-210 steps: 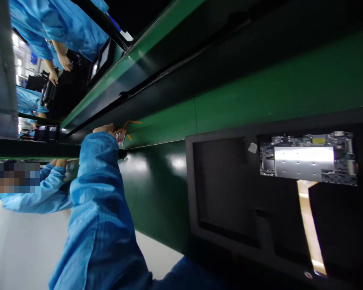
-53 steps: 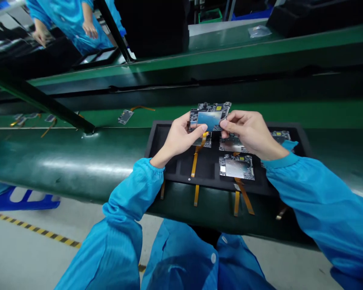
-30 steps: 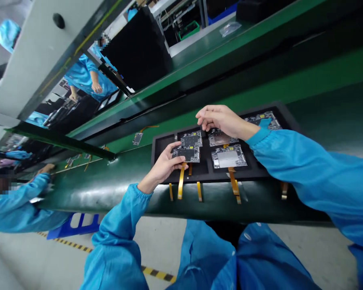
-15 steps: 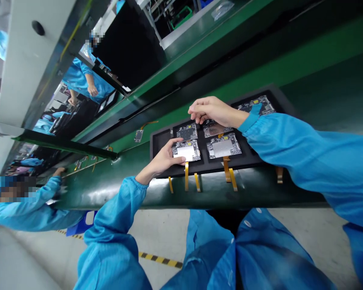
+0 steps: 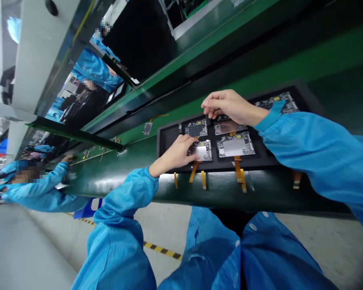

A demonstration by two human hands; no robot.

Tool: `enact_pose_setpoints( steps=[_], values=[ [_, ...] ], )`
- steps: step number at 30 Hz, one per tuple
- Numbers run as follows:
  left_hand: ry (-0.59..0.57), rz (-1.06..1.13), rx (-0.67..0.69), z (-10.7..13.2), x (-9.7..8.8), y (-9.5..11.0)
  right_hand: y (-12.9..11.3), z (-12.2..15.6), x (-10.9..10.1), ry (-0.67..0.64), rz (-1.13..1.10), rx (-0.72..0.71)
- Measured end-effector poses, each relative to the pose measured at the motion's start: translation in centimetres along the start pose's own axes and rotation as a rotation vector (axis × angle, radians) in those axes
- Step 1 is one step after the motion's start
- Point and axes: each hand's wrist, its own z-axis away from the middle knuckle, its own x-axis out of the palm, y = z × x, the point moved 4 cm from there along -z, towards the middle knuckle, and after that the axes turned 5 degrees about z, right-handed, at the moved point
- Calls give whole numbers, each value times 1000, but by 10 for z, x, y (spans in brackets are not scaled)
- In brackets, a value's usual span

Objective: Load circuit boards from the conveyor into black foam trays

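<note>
Tray (image 5: 167, 141) on green bench (image 5: 130, 171), grey floor (image 5: 169, 221)

Head camera: worn above the bench (image 5: 109, 177), aimed forward and down
Black tray (image 5: 168, 141): viewed from above, near, right of centre
Co-worker (image 5: 45, 192): seen farther off, left edge

Left grip (image 5: 181, 152) on circuit board (image 5: 204, 151) in black tray (image 5: 167, 141)

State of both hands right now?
Left hand: holding a circuit board between thumb and fingers.
Right hand: loosely curled above the black tray; whether it grips anything can't be told.
</note>
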Motion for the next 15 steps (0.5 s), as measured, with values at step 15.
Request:
enact_pose_setpoints(
  steps=[15],
  values=[
    [561,-33,-531,11,-91,-143,2,-2,-6,31,33,-26]
  ],
)
